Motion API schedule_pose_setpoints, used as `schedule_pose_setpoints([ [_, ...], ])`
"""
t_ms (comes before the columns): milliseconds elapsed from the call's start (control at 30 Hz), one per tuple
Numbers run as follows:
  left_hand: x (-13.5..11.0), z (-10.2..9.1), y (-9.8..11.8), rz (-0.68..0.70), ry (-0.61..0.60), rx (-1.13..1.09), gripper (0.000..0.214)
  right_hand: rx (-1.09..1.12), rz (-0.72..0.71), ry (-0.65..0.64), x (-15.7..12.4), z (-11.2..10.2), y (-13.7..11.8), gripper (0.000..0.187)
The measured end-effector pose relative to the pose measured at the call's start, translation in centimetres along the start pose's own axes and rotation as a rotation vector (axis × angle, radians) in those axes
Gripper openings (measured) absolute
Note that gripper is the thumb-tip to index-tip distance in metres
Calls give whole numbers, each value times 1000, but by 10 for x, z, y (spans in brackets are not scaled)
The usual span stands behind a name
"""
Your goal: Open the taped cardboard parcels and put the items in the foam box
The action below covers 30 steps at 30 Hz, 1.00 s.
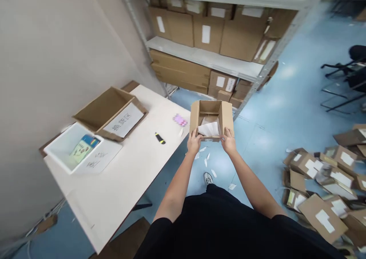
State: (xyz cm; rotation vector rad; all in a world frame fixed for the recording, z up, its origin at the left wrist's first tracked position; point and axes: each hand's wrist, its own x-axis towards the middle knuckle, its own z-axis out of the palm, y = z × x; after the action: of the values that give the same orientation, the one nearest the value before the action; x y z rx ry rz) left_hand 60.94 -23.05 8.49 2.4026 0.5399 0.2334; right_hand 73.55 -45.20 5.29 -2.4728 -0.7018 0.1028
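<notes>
Held out in front of me is a small open cardboard box (227, 116), its flaps folded outward. White paper or packing sheets (209, 129) lie inside it. My left hand (194, 141) grips the near left corner, and my right hand (228, 140) grips the near right corner. The box is in the air beside the right end of the white table (137, 152). On that table, closest to the box, lie a pixelated pink item (180, 120) and a black and yellow box cutter (160, 138).
An open cardboard box (110, 108) with a handwritten label and a white bin (71, 148) holding a colourful packet stand on the table. Metal shelving (200, 55) with boxes rises ahead. Discarded boxes (323, 213) are heaped at right; paper scraps (206, 162) lie on the floor.
</notes>
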Motion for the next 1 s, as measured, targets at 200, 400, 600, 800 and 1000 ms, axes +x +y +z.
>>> schedule_pose_setpoints([
  [200,61,56,54,128,-184,49,35,-12,134,109,12,-37,77,32],
  [400,79,53,51,144,-204,114,64,-37,228,127,25,-59,99,62],
  [600,72,6,14,18,-88,118,68,32,18,133,74,-39,45,56],
  [800,21,-74,-47,-123,121,118,65,56,-253,11,109,12,-70,55],
  [1000,-104,-163,-125,-312,434,172,61,79,-627,-178,74,83,-242,60],
])
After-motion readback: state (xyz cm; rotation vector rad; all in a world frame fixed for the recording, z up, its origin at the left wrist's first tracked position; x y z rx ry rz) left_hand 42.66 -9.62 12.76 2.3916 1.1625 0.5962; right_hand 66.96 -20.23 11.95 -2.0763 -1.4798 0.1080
